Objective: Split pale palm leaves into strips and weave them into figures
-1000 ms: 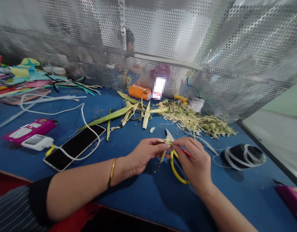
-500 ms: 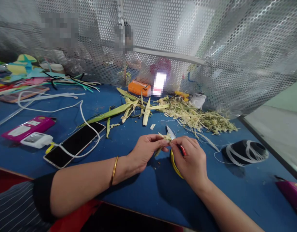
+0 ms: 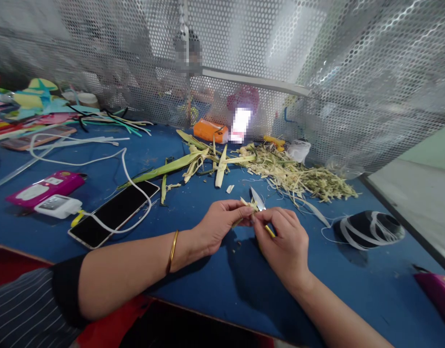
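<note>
My left hand [image 3: 222,223] pinches a small pale-green leaf piece [image 3: 248,205] just above the blue table [image 3: 193,285]. My right hand [image 3: 283,241] is closed around yellow-handled scissors [image 3: 260,205], whose blade tip pokes up right beside the leaf piece. Both hands meet near the middle of the table. A gold bangle sits on my left wrist. Most of the scissor handles are hidden under my right fingers.
A heap of leaf scraps [image 3: 302,176] and long green leaves [image 3: 179,166] lie beyond my hands. A phone [image 3: 115,212] with a white cable, a pink device [image 3: 44,186] and a white charger lie at left. A black spool [image 3: 369,229] wound with white string sits at right. Perforated mesh screens [image 3: 316,72] ring the table.
My right hand has closed further over the scissors, hiding the yellow handle loop that showed below it. Both hands have edged slightly away from me.
</note>
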Demonstrator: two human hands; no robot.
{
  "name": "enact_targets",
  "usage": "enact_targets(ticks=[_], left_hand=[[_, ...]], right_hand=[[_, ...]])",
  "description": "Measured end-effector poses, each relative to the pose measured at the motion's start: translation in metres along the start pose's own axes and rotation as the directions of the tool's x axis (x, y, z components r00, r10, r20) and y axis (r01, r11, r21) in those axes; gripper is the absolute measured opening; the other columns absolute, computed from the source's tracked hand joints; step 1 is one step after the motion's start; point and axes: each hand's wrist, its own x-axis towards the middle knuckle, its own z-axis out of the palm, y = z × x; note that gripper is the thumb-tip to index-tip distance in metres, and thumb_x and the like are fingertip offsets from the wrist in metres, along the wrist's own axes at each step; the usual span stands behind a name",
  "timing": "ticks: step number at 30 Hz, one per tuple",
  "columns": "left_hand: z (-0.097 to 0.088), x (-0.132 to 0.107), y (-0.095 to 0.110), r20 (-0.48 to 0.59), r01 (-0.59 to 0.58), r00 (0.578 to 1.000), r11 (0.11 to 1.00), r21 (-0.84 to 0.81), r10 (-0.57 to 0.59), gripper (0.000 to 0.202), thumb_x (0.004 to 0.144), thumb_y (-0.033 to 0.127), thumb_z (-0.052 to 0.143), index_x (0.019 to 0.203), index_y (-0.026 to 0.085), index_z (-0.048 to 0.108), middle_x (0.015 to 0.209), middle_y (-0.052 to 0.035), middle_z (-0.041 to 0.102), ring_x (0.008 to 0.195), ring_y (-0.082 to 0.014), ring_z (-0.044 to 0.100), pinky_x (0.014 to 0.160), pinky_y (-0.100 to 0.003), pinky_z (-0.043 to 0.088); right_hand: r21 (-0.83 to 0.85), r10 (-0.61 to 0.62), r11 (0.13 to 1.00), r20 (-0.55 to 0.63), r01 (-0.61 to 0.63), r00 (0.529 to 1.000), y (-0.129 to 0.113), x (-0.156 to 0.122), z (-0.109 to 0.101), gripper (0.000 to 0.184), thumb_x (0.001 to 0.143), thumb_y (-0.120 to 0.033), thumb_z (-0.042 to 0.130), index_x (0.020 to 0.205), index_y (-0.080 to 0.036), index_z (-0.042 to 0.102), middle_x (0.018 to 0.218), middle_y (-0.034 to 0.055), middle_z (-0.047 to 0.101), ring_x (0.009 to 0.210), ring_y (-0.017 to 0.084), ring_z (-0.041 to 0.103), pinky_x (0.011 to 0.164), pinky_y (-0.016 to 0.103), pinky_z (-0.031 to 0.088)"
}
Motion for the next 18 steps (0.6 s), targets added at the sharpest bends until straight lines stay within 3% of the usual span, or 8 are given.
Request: enact_targets(ticks=[5, 9, 12, 14, 18], left_hand=[[0.0, 0.0, 0.003, -0.016, 0.049, 0.999, 0.998, 0.028, -0.048, 0.022, 0.064, 0.032, 0.081, 0.071, 0.014, 0.071, 0.069, 0.0, 0.063, 0.064, -0.0089, 0.053, 0.07, -0.025, 0.043], [-0.003, -0.001, 0.008, 0.057, 0.085, 0.994, 0.992, 0.093, -0.09, 0.026, 0.065, 0.038, 0.08, 0.072, 0.014, 0.072, 0.07, -0.0006, 0.063, 0.057, -0.0077, 0.051, 0.062, -0.025, 0.04], [-0.004, -0.002, 0.009, 0.123, 0.099, 0.985, 0.984, 0.149, -0.118, 0.03, 0.066, 0.043, 0.079, 0.067, 0.015, 0.07, 0.069, -0.0002, 0.062, 0.056, -0.0076, 0.05, 0.06, -0.025, 0.038], [-0.004, -0.003, 0.008, 0.16, 0.108, 0.978, 0.978, 0.176, -0.137, 0.031, 0.066, 0.045, 0.078, 0.065, 0.015, 0.069, 0.069, -0.0005, 0.062, 0.057, -0.0081, 0.05, 0.061, -0.025, 0.038], [-0.004, -0.003, 0.008, 0.175, 0.116, 0.973, 0.972, 0.204, -0.153, 0.032, 0.068, 0.047, 0.076, 0.066, 0.016, 0.069, 0.069, -0.001, 0.062, 0.058, -0.0088, 0.05, 0.061, -0.026, 0.038]], right_hand=[[0.048, 0.035, 0.998, 0.053, -0.038, 0.998, 0.002, 0.002, -0.007, 0.013, 0.089, -0.02, 0.059, 0.076, -0.022, 0.059, 0.073, -0.0003, 0.068, 0.071, 0.015, 0.062, 0.075, 0.032, 0.044], [0.209, 0.24, 0.946, 0.069, -0.249, 0.968, 0.014, 0.011, -0.021, 0.007, 0.087, -0.026, 0.061, 0.09, -0.022, 0.066, 0.082, 0.0016, 0.068, 0.077, 0.017, 0.062, 0.072, 0.031, 0.047], [0.42, 0.294, 0.822, 0.263, -0.384, 0.919, 0.023, 0.017, -0.026, 0.024, 0.084, -0.028, 0.063, 0.106, -0.023, 0.068, 0.092, 0.0033, 0.066, 0.079, 0.017, 0.061, 0.071, 0.031, 0.049], [0.504, 0.268, 0.743, 0.378, -0.44, 0.886, 0.027, 0.019, -0.027, 0.024, 0.082, -0.028, 0.064, 0.105, -0.023, 0.07, 0.093, 0.0033, 0.066, 0.076, 0.016, 0.061, 0.069, 0.031, 0.049], [0.546, 0.247, 0.694, 0.433, -0.47, 0.867, 0.026, 0.02, -0.026, 0.017, 0.08, -0.028, 0.068, 0.095, -0.023, 0.075, 0.086, 0.0031, 0.067, 0.075, 0.016, 0.061, 0.066, 0.03, 0.049]])
